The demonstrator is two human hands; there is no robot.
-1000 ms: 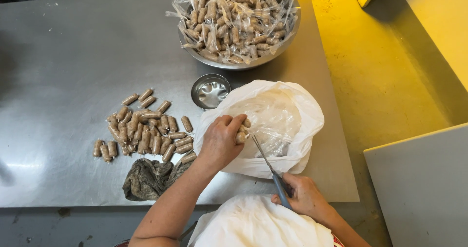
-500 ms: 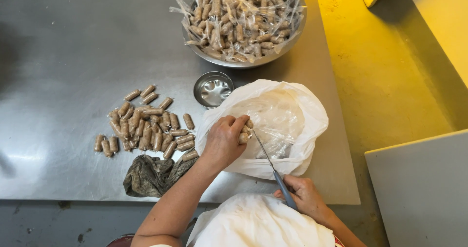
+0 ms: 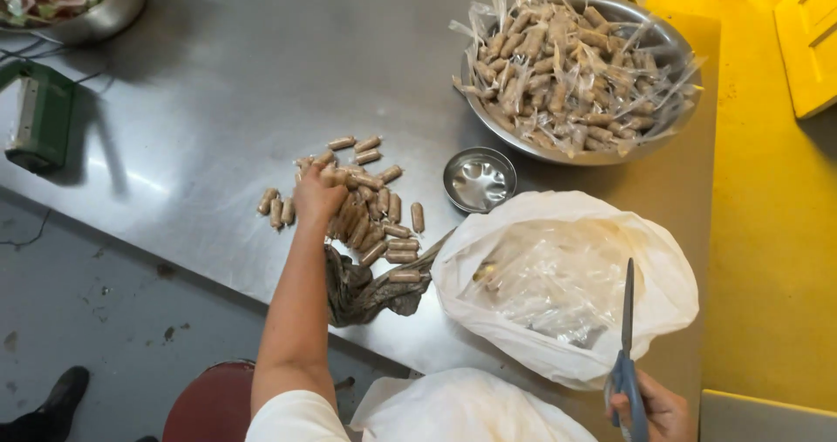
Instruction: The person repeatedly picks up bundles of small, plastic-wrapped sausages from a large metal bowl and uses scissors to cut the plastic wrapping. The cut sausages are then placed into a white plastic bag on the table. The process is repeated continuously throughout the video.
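My left hand (image 3: 319, 193) reaches out over the steel table and rests on a pile of several small brown wrapped rolls (image 3: 366, 211); whether it grips one I cannot tell. My right hand (image 3: 656, 409) is at the bottom right, shut on blue-handled scissors (image 3: 627, 355) with the blades pointing up over an open white plastic bag (image 3: 567, 285) of clear wrapper scraps. A large metal bowl (image 3: 582, 76) heaped with rolls in untrimmed clear wrappers stands at the far right of the table.
A small empty metal dish (image 3: 479, 179) sits between the bowl and the bag. A dark crumpled cloth (image 3: 366, 289) lies at the table's near edge. Another bowl (image 3: 74, 2) and a green device (image 3: 39, 115) are at far left. A yellow floor (image 3: 772, 233) lies right.
My left hand has left the white bag and moved left to the pile of trimmed rolls. The scissors have drawn back from the bag toward me. The view has shifted left.
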